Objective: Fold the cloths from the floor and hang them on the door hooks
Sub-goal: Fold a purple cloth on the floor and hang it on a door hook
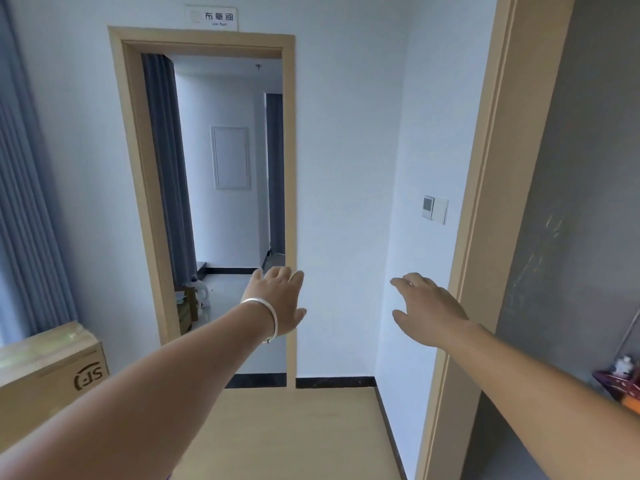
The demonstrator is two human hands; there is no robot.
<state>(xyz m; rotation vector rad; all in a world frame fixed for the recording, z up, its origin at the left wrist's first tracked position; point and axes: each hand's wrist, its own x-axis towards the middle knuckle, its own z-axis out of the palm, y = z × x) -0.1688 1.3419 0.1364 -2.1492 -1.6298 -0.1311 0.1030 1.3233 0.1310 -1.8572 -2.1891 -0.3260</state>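
— What's around you from the head camera?

— I face an open doorway (211, 209) framed in pale wood, with a small sign (212, 17) on the wall above it. Through it I see a grey curtain (166, 161) on the left, a white wall panel (230, 157), and a white jug (201, 293) on the floor beside some yellowish items I can't make out. On my near left sits a cardboard box (52, 368) with a printed logo, and behind it hang grey curtains (24, 188). A wall switch (435, 208) sits on the white wall to the right, next to a second wooden frame (485, 237) and a grey door (571, 202). Low at the far right edge are some red and white things, too cropped to tell.

— Anything in your way?

— Only bare wood floor (294, 434) lies between me and the doorway.

— Your hands?

— Both reach forward, holding nothing. My left hand (277, 299), a silver bangle (266, 318) on the wrist, has its fingers spread and relaxed in front of the doorway's right jamb. My right hand (429, 306) is spread too, fingers slightly bent, in front of the white wall.

— And the cloths, the hooks?

— Neither shows in this view; I can't tell where they are.
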